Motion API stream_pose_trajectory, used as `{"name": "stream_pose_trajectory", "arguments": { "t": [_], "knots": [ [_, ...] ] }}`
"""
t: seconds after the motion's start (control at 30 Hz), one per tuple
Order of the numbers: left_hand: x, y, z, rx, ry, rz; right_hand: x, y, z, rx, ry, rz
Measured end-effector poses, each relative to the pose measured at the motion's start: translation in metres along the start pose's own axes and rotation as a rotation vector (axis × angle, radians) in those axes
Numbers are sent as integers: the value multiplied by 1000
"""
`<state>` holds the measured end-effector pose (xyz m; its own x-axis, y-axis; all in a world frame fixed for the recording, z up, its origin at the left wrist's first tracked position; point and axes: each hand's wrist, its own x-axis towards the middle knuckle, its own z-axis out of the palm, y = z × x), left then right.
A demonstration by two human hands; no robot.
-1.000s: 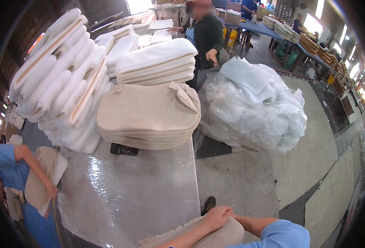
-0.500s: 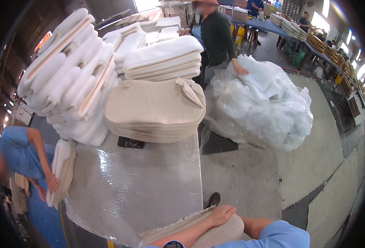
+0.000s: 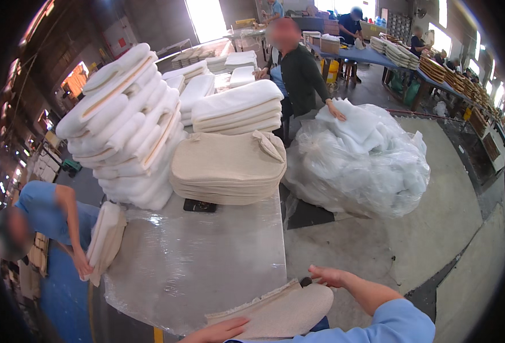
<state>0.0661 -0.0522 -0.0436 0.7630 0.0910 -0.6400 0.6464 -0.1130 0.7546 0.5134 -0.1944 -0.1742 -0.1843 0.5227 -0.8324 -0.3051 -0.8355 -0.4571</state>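
Observation:
A beige woven fabric piece [image 3: 281, 311] with a frayed upper edge lies at the near right corner of the plastic-covered table [image 3: 195, 263]. Resting on its left part is my left hand [image 3: 229, 328], flat with fingers stretched out. My right hand [image 3: 328, 276] is raised just beyond the rounded right end of the piece, with fingers apart and nothing held. Farther back stands a stack of beige fabric pieces [image 3: 226, 171], the top one folded over at its right corner.
A dark flat item [image 3: 200, 206] lies before the beige stack. White fleece pieces [image 3: 129, 131] are piled high at left; more folded white ones [image 3: 238, 106] sit behind. Right of the table, a person [image 3: 301, 68] touches a plastic-wrapped white bundle [image 3: 361, 166]. At left, another person [image 3: 58, 214] handles fleece.
My left hand has slid back leftward along the fabric piece. My right hand, hidden before, has come out to the right and up. The view has tilted up, so the scene sits lower.

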Motion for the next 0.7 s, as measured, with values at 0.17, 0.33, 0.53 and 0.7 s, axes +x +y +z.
{"name": "stream_pose_trajectory", "arguments": {
  "t": [0.17, 0.33, 0.53, 0.7],
  "knots": [
    [-88, -52, 38, -220, 548, -340, -10, -28, 41, -375, -93, 192],
    [-53, -78, 34, -728, 771, -331, 14, -30, 36, -369, -212, 344],
    [-59, -68, 23, -1351, 828, -36, -20, -26, 52, -183, -253, 132],
    [-71, 132, -18, -1100, 1146, 534, -56, -24, 64, 132, -21, -518]
  ]
}}
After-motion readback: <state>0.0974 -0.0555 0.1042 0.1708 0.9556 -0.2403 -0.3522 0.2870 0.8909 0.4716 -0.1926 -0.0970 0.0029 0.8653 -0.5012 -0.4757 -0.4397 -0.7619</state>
